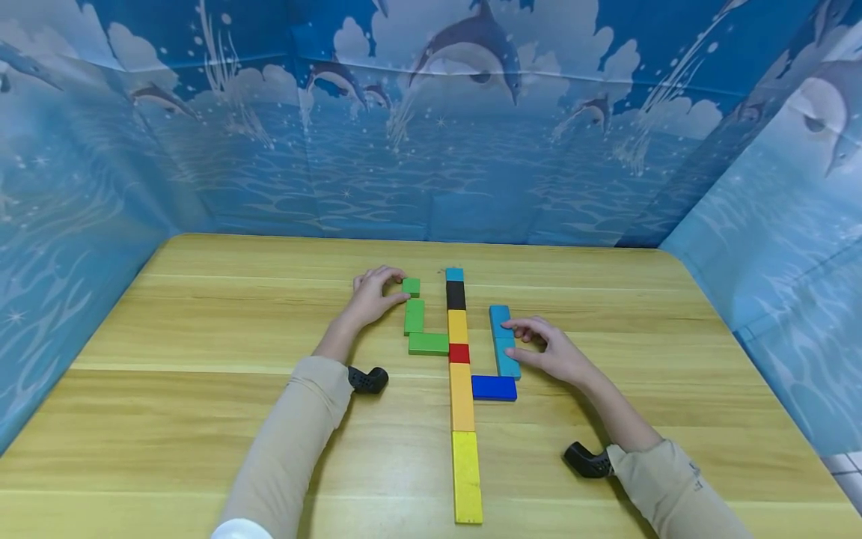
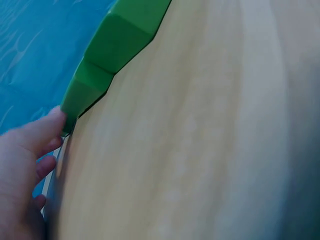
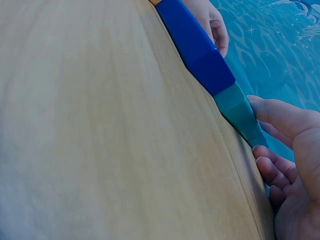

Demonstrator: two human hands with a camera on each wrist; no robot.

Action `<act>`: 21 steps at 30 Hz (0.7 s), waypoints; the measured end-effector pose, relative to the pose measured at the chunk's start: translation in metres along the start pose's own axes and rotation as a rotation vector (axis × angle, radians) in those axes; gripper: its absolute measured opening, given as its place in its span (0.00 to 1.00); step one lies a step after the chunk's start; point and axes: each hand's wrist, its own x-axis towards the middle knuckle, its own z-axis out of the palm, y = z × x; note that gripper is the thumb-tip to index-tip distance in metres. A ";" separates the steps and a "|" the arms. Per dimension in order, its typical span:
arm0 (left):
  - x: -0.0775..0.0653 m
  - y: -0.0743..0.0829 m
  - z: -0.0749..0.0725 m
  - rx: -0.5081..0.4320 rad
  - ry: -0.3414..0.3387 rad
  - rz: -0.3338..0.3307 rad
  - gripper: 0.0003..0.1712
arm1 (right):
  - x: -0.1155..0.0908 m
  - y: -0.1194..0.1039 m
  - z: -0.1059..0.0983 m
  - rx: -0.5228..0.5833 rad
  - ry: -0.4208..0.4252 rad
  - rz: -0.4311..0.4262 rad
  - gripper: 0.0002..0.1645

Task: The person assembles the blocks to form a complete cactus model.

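Note:
My left hand pinches a small green block between curled forefinger and thumb; in the left wrist view a fingertip meets that block's end. Two more green blocks make an L below it. A straight line of blocks runs up the table's middle: light blue, black, yellow, red, orange, yellow. My right hand rests relaxed fingers against the teal blocks; its fingertip touches the teal block. A dark blue block lies crosswise below them.
The wooden table is walled on three sides by a blue dolphin-print screen. Black wrist camera mounts sit on both beige sleeves. The dark blue block fills the right wrist view's top.

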 end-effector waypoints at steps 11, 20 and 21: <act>0.003 0.000 -0.001 -0.063 0.008 -0.034 0.16 | -0.002 -0.026 -0.001 0.002 -0.004 0.016 0.25; 0.003 0.001 0.000 -0.087 0.002 -0.033 0.14 | 0.000 -0.004 0.000 -0.017 -0.007 0.010 0.25; 0.003 0.001 0.000 -0.086 -0.002 -0.034 0.14 | 0.000 -0.002 0.000 -0.014 -0.006 0.006 0.25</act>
